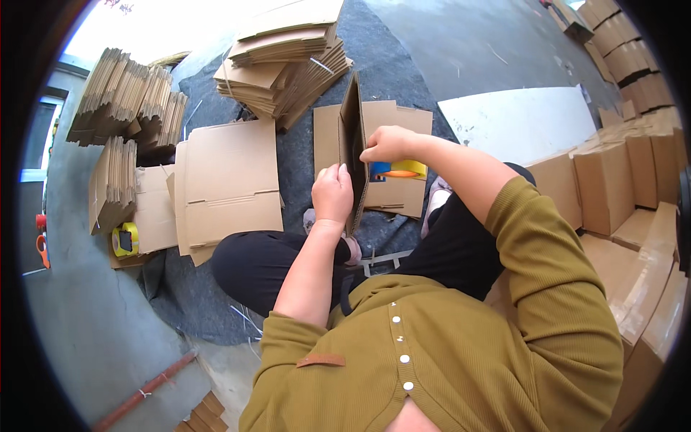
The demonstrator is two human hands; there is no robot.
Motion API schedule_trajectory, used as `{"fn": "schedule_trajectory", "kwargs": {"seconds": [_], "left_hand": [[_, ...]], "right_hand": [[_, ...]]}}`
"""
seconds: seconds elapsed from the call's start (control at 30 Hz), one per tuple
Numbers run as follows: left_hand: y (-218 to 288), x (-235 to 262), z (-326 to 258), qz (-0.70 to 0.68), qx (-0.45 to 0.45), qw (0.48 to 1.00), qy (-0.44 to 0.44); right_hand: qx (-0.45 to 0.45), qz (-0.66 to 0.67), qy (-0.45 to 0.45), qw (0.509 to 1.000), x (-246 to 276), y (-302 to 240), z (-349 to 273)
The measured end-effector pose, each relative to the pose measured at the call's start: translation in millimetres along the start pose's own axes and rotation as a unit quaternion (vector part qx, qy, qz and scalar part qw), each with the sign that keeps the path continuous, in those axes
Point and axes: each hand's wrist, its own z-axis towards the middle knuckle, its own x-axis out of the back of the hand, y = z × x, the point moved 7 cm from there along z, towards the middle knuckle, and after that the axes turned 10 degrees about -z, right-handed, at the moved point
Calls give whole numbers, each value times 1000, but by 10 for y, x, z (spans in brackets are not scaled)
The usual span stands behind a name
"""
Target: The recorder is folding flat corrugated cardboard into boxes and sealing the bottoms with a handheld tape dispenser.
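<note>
The left hand (333, 194) holds the box (352, 129), but the right hand (391, 144) hides some tape (412, 166), so I can't tell its grip.

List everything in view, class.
Upright cardboard: one, brown, centre
Flat cardboard: count unclear, brown, beneath
Cardboard stacks: several, brown, ahead, left
Boxes: many, brown, right
Tape dispenser: one, yellow and blue, centre
Tape roll: one, yellow, left
Small items: two, red, orange, far left
Panel: one, white, ahead right
Cloth: one, grey, under stacks
Pole: one, reddish, lower left
Shirt: one, olive, lower middle
Trousers: pair, black, middle
Left grip: one, bare, cardboard's left
Right grip: one, bare, cardboard's right
</note>
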Motion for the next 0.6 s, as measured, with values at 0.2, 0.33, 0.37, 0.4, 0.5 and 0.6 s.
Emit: {"fn": "schedule_trajectory", "kwargs": {"seconds": [0.2, 0.33, 0.37, 0.4, 0.5, 0.6], "left_hand": [[-313, 425, 370, 38, 68, 993, 83], [-271, 221, 660, 109, 60, 991, 41], [-299, 191, 687, 108, 62, 991, 41], [-348, 189, 699, 118, 80, 989, 49], [-402, 182, 687, 157, 109, 981, 17], [-108, 242, 476, 184, -29, 981, 59]], "right_hand": [[-19, -168, -41, 985, 190, -296, -560], [-36, -133, -64, 988, -67, -176, -566], [-30, -113, -70, 991, -118, -164, -542], [-14, -95, -71, 993, -143, -151, -518], [3, -105, -60, 993, -195, -133, -457], [10, -115, -92, 989, -241, -157, -439]]}}
